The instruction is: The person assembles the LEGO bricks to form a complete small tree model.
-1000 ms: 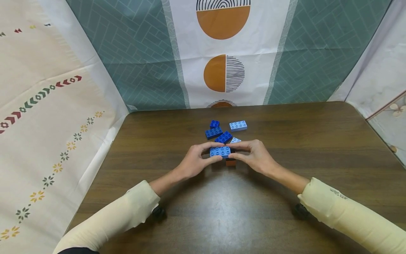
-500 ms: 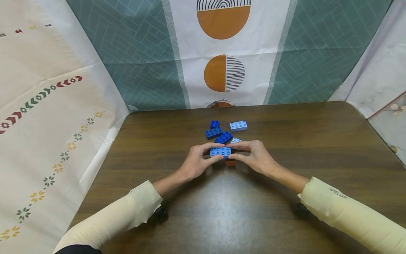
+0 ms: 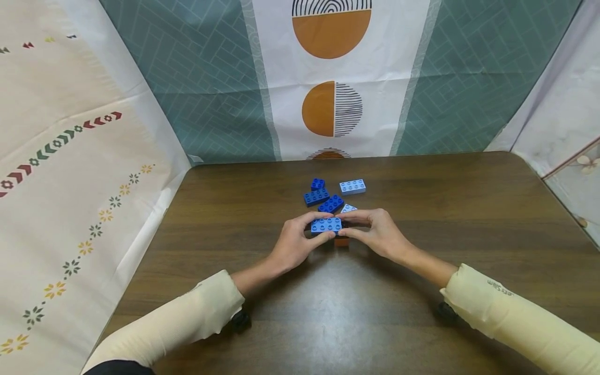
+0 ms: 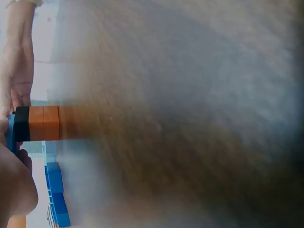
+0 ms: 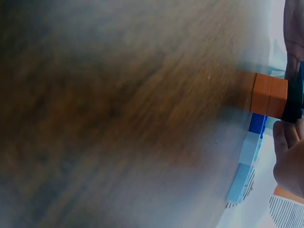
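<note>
A medium-blue toy building brick (image 3: 326,225) lies flat, studs up, between the two hands in the head view. My left hand (image 3: 294,242) pinches it from the left, thumb on the near side and fingers on the far side. At its right end my right hand (image 3: 377,233) pinches it the same way. Under the blue brick, the left wrist view shows a black brick (image 4: 22,124) on two stacked orange bricks (image 4: 44,123), standing on the table. In the head view the hands and the blue brick hide most of that stack.
Behind the hands lie loose bricks: a small dark blue one (image 3: 317,184), two longer dark blue ones (image 3: 316,197) (image 3: 330,203), a light blue one (image 3: 352,187) and a partly hidden pale one (image 3: 348,208). The brown table (image 3: 422,198) ends at a hanging cloth (image 3: 215,104).
The left forearm has shifted slightly to the right. Both hands keep their grip, and the blue brick has barely moved; the loose bricks lie as before.
</note>
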Action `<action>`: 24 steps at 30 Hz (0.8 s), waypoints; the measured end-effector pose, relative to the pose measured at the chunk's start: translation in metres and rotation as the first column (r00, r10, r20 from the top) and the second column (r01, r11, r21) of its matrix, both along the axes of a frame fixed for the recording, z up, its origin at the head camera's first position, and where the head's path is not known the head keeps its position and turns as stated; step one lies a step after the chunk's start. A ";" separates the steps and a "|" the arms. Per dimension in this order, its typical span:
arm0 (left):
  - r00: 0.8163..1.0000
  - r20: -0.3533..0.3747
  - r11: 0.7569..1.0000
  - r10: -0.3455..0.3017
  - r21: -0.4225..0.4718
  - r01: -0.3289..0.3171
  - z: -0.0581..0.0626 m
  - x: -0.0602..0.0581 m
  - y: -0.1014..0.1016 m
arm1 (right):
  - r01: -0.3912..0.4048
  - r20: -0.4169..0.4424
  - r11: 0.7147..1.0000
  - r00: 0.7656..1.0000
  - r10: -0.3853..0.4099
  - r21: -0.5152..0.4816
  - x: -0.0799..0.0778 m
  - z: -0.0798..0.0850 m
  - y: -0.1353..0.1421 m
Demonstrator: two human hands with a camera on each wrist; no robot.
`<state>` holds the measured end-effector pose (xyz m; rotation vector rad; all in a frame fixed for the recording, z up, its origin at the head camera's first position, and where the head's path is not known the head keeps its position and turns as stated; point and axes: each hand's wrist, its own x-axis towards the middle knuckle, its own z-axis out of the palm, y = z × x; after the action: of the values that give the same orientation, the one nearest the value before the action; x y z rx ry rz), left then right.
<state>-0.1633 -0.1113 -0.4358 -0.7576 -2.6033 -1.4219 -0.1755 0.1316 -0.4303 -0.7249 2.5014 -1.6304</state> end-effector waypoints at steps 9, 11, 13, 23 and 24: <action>0.998 -0.054 1.000 -0.012 -0.017 0.011 0.001 -0.001 0.002 | 0.003 0.055 1.000 0.998 -0.001 -0.022 0.000 -0.001 0.002; 0.998 -0.065 1.000 -0.024 -0.020 0.023 0.002 -0.002 0.002 | -0.003 0.083 0.999 0.997 0.006 -0.032 -0.001 0.000 0.004; 0.997 -0.074 0.999 -0.034 -0.022 0.033 0.002 -0.002 0.001 | -0.013 0.112 0.999 0.994 0.017 -0.040 -0.003 0.001 0.004; 0.996 -0.088 0.998 -0.027 -0.059 0.022 0.003 -0.003 0.000 | -0.024 0.245 0.995 0.968 0.048 -0.097 -0.017 0.006 0.014; 0.996 -0.085 0.998 -0.024 -0.061 0.019 0.003 -0.003 0.000 | -0.008 0.262 0.994 0.964 0.037 -0.112 -0.019 0.006 0.016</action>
<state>-0.1664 -0.1111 -0.4332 -0.8370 -2.5909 -1.2915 -0.1947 0.1480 -0.4240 -0.5043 2.2263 -1.7397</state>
